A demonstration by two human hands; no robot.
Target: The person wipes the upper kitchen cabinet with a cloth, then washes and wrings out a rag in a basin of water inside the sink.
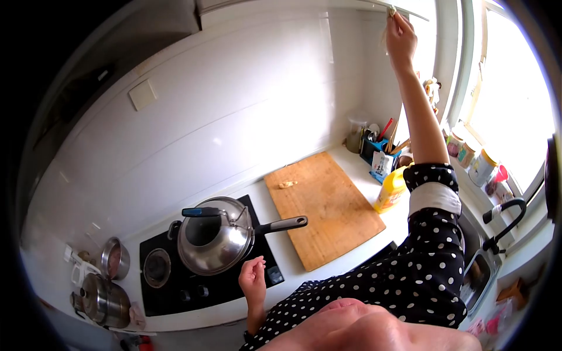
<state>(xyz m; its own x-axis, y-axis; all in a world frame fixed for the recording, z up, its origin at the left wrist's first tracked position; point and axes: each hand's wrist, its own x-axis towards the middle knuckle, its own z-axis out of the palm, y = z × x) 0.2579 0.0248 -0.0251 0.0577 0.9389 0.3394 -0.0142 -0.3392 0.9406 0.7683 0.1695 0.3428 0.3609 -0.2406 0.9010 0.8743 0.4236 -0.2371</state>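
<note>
Reaching high near the window (pixel 509 88), the right hand (pixel 401 40) pinches a small pale thing (pixel 393 10), too tiny to identify; the left hand (pixel 253 277) curls loosely by the stove (pixel 159 299), near the lidded pan (pixel 225 248).

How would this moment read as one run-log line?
right hand: raised, holding small pale item | left hand: loosely curled near lidded wok | wooden cutting board: ginger-like piece on it
</note>
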